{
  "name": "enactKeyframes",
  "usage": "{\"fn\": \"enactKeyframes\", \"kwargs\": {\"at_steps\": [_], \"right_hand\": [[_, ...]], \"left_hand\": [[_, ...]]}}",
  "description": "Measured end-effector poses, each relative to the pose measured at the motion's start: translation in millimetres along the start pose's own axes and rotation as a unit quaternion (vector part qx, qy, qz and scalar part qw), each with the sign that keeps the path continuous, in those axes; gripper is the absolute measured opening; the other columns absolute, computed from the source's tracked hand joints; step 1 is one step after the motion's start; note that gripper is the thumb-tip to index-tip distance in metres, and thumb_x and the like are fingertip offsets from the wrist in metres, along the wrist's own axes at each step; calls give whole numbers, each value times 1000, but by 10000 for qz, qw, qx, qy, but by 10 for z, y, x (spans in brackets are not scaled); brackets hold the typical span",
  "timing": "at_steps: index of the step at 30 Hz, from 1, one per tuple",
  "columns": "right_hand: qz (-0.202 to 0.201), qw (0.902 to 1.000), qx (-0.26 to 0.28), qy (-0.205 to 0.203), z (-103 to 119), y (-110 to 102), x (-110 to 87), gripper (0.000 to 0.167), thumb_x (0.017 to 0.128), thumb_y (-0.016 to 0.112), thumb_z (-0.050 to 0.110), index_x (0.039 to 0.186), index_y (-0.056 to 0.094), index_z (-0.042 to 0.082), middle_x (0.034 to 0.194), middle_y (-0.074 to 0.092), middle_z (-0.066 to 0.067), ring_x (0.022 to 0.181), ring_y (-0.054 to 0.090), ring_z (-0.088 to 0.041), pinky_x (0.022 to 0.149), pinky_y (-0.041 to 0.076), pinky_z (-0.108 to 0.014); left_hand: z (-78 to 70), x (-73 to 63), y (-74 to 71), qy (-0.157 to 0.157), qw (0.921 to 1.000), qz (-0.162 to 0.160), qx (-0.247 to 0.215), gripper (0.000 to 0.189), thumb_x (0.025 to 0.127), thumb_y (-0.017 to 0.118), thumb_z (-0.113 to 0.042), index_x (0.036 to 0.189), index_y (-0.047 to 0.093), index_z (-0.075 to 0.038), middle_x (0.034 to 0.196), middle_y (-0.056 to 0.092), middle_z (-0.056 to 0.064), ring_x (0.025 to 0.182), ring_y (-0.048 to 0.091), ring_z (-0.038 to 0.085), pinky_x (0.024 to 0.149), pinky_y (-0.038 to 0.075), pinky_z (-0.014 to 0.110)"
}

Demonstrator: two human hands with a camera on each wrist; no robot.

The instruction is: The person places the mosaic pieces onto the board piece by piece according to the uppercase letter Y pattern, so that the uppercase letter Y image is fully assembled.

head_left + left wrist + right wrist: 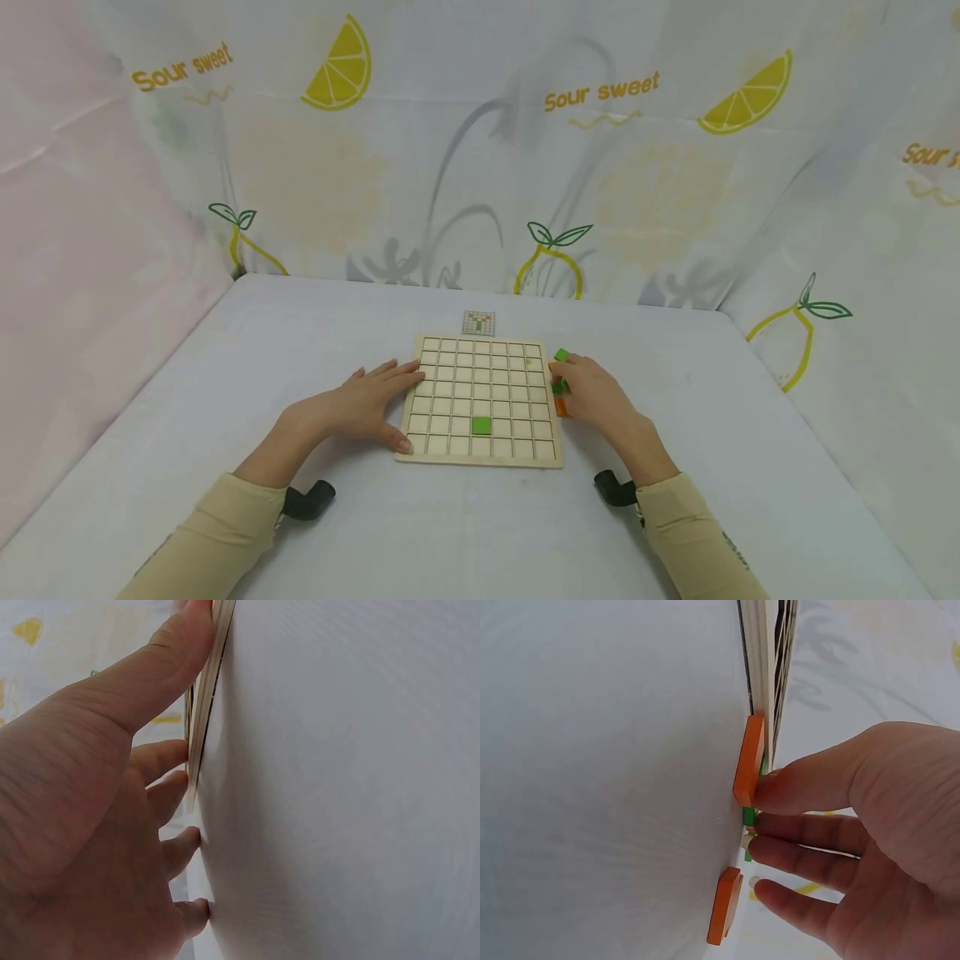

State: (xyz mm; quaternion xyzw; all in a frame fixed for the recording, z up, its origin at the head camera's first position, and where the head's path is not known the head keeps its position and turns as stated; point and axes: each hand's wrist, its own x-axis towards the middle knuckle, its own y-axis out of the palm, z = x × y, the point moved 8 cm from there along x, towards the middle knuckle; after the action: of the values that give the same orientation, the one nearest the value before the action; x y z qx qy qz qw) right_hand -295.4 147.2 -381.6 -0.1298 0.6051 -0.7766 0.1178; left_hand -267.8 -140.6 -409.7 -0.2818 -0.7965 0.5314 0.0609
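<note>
A square wooden grid board (450, 460) lies on the white table, with one green tile (482, 426) in a cell of a lower row. My left hand (352, 410) rests along the board's left edge, fingers spread, thumb (176, 664) against the board's side. At the right edge, my right hand (600, 396) reaches down among loose tiles, thumb and fingertips close together. Near them are a green tile (562, 355) and an orange tile (562, 407). In the right wrist view, a green tile (748, 816) shows between thumb and fingers; whether it is gripped is unclear.
A small pattern card (478, 322) with a coloured grid lies just beyond the board's far edge. Another orange tile (724, 906) lies below the fingers in the right wrist view. Printed cloth (450, 167) hangs behind and beside the table.
</note>
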Motion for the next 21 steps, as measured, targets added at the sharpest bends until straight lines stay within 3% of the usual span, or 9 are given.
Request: {"fn": "enactKeyframes", "kwargs": {"at_steps": [9, 21], "right_hand": [[69, 9998, -72, 199, -41, 22, -4, 22, 83, 66, -4, 102, 68, 5, 102, 66, -10, 94, 58, -24, 84, 52, -40], [136, 9994, 43, 320, -68, 52, 25, 21, 81, 66, -2, 101, 67, 3, 99, 62, -11, 91, 56, -24, 82, 51, -39]], "left_hand": [[10, 8, 10, 31, 10000, -28, 50, 112, 70, 83, -57, 157, 29, -13, 168, 18, 8, 154, 11, 40, 117, 9, 73], [-8, -4, -10, 6, 10000, -15, -16, 112, 69, 83, -57, 157, 29, -12, 168, 18, 9, 154, 11, 41, 117, 8, 72]]}}
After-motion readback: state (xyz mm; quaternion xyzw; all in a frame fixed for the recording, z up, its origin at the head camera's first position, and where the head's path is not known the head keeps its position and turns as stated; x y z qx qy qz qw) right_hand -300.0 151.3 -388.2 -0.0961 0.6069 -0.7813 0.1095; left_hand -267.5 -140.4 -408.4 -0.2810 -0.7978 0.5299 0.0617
